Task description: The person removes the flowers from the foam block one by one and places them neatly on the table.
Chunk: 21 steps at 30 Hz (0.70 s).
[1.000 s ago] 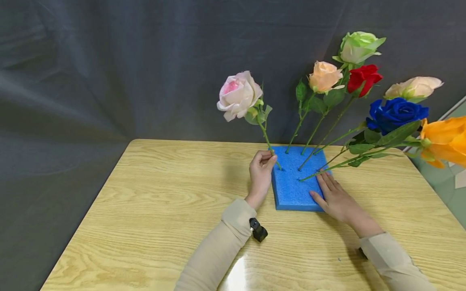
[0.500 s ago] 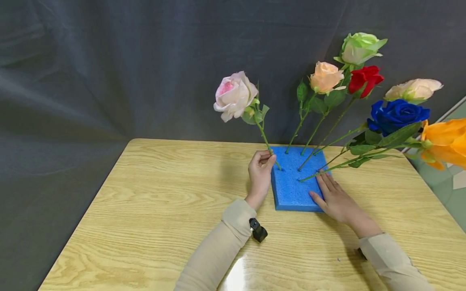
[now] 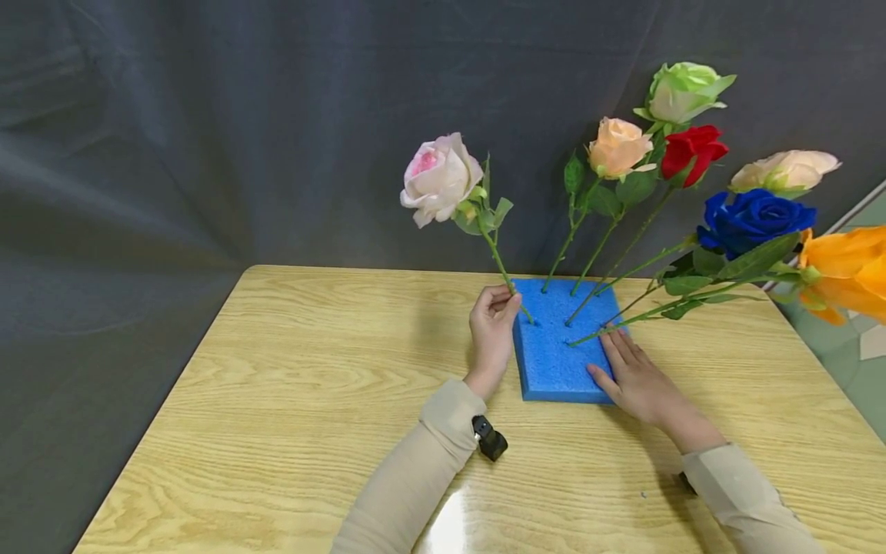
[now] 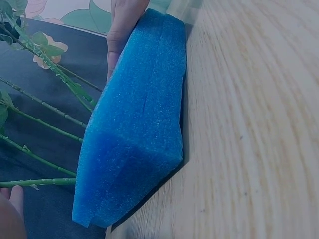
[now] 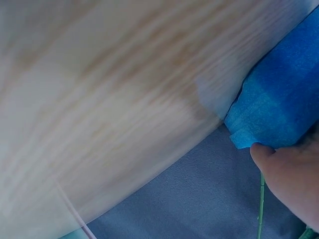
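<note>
Pink rose (image 3: 443,181) has been tipped left a bit. Stuck in the blue block (image 3: 564,377), its stem (image 3: 497,256) is pinched by the left hand (image 3: 493,332); the right hand (image 3: 640,385) is laid there, fingers straight. Its lean is likely being set; steady holding seems needed.

The whitish-pink rose (image 3: 450,185) has a bright pink heart, the pale-green rose (image 3: 685,91) whitish lower petals. The peach rose (image 3: 614,148), red rose (image 3: 688,150), deep-blue rose (image 3: 754,221) and orange rose (image 3: 847,265) look plain. Foam block (image 3: 561,373): vivid blue. Tabletop (image 3: 311,369): yellowish, wavy wood grain. Sleeves (image 3: 415,469): beige.
</note>
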{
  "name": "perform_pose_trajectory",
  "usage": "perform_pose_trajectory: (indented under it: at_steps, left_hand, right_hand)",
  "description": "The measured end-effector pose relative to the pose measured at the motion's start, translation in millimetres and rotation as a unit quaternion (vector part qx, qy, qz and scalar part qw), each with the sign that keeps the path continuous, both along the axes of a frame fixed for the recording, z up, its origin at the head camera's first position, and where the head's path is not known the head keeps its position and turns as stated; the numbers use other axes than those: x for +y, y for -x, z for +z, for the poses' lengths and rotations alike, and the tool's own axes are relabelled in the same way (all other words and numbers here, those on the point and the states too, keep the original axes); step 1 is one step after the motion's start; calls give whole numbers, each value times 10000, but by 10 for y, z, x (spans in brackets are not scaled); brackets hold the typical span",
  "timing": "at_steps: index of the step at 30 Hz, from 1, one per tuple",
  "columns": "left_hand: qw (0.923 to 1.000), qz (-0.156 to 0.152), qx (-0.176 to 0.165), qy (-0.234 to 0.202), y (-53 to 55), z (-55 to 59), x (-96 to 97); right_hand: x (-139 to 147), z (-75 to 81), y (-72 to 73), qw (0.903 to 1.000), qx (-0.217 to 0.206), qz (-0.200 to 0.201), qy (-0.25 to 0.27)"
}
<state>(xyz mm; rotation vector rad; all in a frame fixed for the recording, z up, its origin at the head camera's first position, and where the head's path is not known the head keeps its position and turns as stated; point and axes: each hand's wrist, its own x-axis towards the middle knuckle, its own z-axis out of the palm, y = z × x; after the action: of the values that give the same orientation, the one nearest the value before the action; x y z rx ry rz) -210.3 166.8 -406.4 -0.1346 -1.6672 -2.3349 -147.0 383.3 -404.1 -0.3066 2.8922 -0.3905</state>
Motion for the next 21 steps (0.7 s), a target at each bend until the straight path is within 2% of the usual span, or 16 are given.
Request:
perform_pose_trajectory:
  at_steps: [4, 6, 12, 14, 21]
  left_hand:
    - [9999, 78, -70, -23, 15, 18, 4]
    - [9998, 129, -100, -129, 24, 63, -10]
    - [9972, 134, 337, -650, 89, 396, -193]
    - [9960, 103, 339, -818, 102, 454, -261]
    - [9932, 298, -57, -1120, 118, 427, -423]
  right_hand:
    - [6, 4, -1, 10000, -75, -11, 15]
    - [16, 3, -1, 9999, -129, -12, 23]
    - [38, 28, -11, 10000, -4, -14, 42]
    - [49, 31, -23, 10000, -9, -27, 35]
    - [21, 2, -20, 9999, -35, 14, 146]
